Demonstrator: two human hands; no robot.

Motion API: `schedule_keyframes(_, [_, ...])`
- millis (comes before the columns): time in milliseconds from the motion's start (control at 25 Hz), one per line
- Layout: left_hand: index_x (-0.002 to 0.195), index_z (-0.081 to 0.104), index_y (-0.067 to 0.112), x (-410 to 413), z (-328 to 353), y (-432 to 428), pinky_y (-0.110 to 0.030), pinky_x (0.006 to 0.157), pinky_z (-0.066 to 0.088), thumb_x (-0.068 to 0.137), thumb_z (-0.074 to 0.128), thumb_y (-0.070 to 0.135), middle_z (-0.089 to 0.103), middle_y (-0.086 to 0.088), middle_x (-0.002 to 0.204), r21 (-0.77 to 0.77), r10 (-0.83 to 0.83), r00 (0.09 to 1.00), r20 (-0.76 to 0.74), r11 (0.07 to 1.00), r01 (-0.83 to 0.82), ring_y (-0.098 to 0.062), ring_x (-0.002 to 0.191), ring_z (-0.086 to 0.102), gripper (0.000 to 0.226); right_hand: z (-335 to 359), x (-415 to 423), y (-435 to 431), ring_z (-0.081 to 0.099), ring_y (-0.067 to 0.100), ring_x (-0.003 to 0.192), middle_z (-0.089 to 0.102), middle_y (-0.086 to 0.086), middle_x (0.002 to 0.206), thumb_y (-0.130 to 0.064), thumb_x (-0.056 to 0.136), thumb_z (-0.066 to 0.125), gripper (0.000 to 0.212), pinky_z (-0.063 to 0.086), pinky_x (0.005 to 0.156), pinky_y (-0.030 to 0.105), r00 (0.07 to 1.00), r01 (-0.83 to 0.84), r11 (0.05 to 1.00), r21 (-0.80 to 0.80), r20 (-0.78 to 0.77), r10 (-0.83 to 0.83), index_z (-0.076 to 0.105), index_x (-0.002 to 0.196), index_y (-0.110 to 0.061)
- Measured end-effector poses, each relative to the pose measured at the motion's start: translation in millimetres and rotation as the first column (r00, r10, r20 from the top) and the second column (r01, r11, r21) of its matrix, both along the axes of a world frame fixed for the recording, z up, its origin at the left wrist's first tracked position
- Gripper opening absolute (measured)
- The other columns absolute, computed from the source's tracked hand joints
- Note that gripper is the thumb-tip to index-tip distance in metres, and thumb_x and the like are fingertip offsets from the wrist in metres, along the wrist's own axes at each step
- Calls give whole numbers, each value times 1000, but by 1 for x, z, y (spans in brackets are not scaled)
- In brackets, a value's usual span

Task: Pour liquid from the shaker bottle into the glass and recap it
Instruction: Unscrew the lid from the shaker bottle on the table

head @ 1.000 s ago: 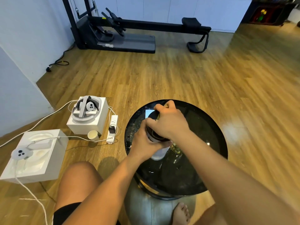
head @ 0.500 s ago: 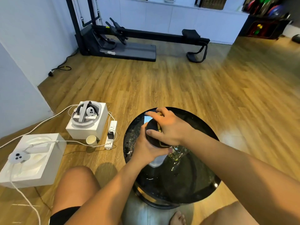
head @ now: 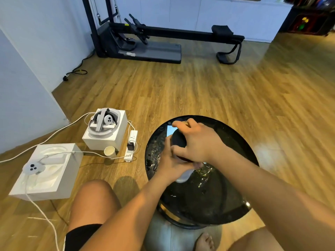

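Note:
A shaker bottle (head: 183, 175) with a pale body and a dark cap (head: 178, 140) stands on the round black glass table (head: 235, 145). My left hand (head: 170, 163) wraps around the bottle's body from the left. My right hand (head: 197, 142) sits on top, fingers curled around the dark cap. A clear glass (head: 204, 169) with a little yellowish liquid stands just right of the bottle, mostly hidden under my right wrist.
A lit phone (head: 170, 130) lies on the table behind the bottle. On the floor to the left are two white boxes (head: 108, 140) (head: 54, 180) with a headset and controller, cables, a power strip (head: 131, 145) and a paper cup (head: 109, 151). My knees flank the table.
The camera has tilted and shifted, so the table sits lower in view. My right hand has turned slightly on the cap; my left hand keeps its hold on the bottle.

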State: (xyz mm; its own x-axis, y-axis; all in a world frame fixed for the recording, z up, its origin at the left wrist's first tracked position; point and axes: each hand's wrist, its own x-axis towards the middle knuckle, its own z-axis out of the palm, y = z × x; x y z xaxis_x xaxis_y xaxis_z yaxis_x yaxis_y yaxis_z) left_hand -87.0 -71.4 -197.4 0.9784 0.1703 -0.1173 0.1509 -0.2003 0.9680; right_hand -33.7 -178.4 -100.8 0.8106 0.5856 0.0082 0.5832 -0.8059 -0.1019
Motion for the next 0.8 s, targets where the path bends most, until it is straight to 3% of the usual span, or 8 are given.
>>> schedule_keyframes(120, [134, 35, 39, -3, 4, 1, -17, 89, 49, 55, 101, 21, 60, 20, 122, -28, -1, 1000, 11, 1000, 2, 5, 114, 58, 104, 17, 22, -13, 54, 25, 96, 48, 4, 116, -68, 78, 43, 76, 45, 71, 35, 936, -351, 922, -160, -65, 345, 27, 145, -36])
schedule_keyframes(200, [134, 35, 41, -3, 4, 2, -22, 94, 50, 54, 101, 26, 60, 21, 122, -37, 5, 1000, -4, 999, -5, 6, 114, 57, 104, 25, 26, -13, 53, 24, 99, 48, 4, 120, -73, 81, 35, 76, 44, 72, 34, 906, -424, 877, -229, -96, 413, 23, 147, -38])
schedule_keyframes(320, [124, 40, 44, -4, 4, 2, -23, 94, 51, 49, 101, 31, 63, 19, 116, -8, 13, 1000, -3, 1000, -13, 2, 112, 60, 98, 28, 13, -8, 54, 32, 114, 46, 8, 140, -83, 78, 8, 85, 48, 81, 40, 973, -224, 943, -244, -8, 230, 16, 150, -40])
schedule_keyframes(480, [133, 42, 30, 2, 2, 0, -26, 92, 50, 53, 100, 30, 62, 16, 114, 20, -15, 999, -33, 1000, 15, -11, 113, 61, 100, 28, 1, 23, 58, 36, 107, 58, 14, 122, -78, 86, 18, 83, 43, 71, 39, 955, 269, 924, -272, -49, -293, 36, 143, -20])
schedule_keyframes(560, [129, 49, 16, 5, 5, 0, -14, 71, 48, 59, 95, 33, 63, 13, 98, 100, -43, 997, -58, 994, 48, -17, 103, 67, 86, 19, -8, 30, 58, 40, 98, 55, 17, 115, -71, 89, 28, 73, 49, 71, 38, 951, 303, 923, -238, 16, -308, 39, 135, -15])
schedule_keyframes(640, [123, 52, 17, 5, 4, 0, -11, 64, 48, 64, 91, 31, 63, 14, 93, 123, -40, 999, -30, 992, 43, -6, 93, 69, 73, 10, -18, 29, 54, 40, 92, 54, 16, 109, -64, 87, 32, 63, 54, 71, 45, 958, 287, 943, -167, 73, -278, 40, 128, -17])
schedule_keyframes(720, [131, 46, 33, 2, 0, 2, -17, 86, 55, 71, 89, 7, 58, 25, 106, 48, -30, 1000, -3, 998, 30, 14, 93, 60, 78, 8, -24, 22, 47, 39, 101, 53, 11, 112, -56, 81, 40, 53, 50, 81, 51, 983, 181, 974, -136, 30, -179, 39, 120, -21])
schedule_keyframes(800, [126, 40, 50, -2, 2, 3, -19, 95, 54, 65, 91, 11, 55, 28, 114, 8, -44, 999, 20, 999, 44, 15, 100, 58, 89, 12, -24, 14, 41, 34, 112, 53, 2, 114, -49, 70, 48, 49, 40, 94, 50, 998, 19, 997, -70, -52, -23, 41, 112, -24])
